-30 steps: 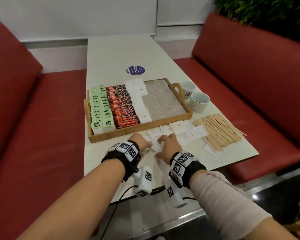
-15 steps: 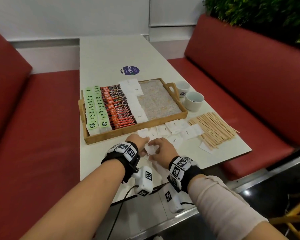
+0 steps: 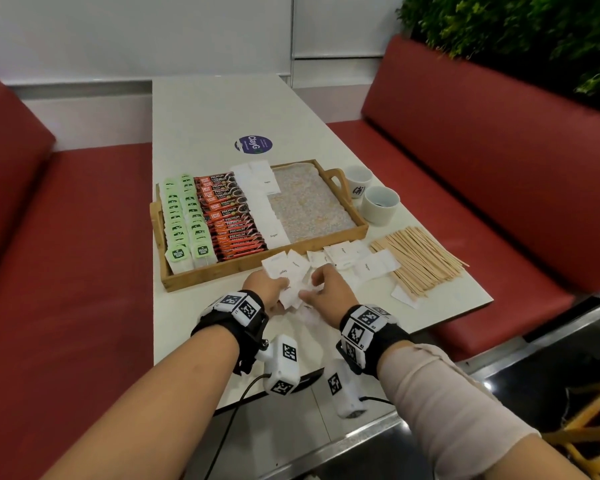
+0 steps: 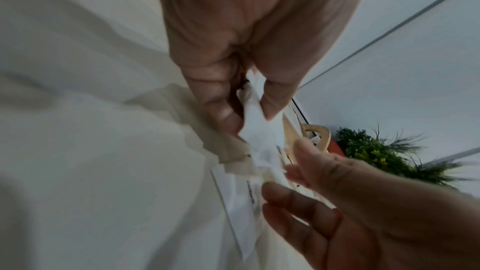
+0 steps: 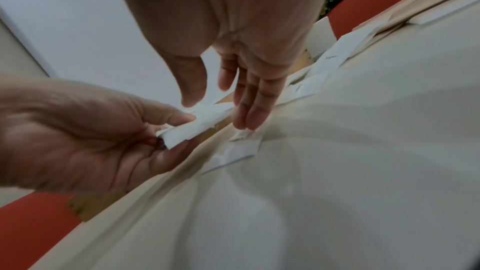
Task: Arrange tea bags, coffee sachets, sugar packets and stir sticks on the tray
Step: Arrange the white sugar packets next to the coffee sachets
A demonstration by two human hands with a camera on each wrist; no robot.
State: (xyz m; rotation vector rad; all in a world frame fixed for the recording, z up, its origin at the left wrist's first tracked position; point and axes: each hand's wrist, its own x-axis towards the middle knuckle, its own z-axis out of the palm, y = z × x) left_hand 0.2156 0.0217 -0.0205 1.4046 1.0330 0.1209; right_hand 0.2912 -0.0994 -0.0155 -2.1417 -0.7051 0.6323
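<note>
Here your left hand (image 3: 269,289) pinches a small stack of white paper sugar packets (image 3: 281,271) between thumb and fingers, held just above the pale counter (image 3: 205,109) in front of the wooden tray (image 3: 243,268). Your right hand (image 3: 329,289) is beside it, fingers loosely extended and apart; in the right wrist view its fingertips (image 5: 249,122) reach down onto a loose sugar packet (image 5: 233,151) lying on the counter, with nothing clamped in that grip.

In the tray, from your left: two rows of green-labelled tea bags (image 3: 184,220), a row of red and black coffee sachets (image 3: 229,213), then a column of white sugar packets (image 3: 267,209). The right part of the tray shows its bare speckled liner (image 3: 309,202).

More white packets (image 3: 350,258) are scattered on the counter just beyond the tray's near rim, to your right. Further right lies a pile of pale wooden stir sticks (image 3: 420,258), partly over another packet. Two white ceramic cups (image 3: 378,202) stand beside the tray's right handle. A round blue sticker (image 3: 254,145) sits on the counter beyond the tray, and red padded benches (image 3: 482,168) flank both sides.
</note>
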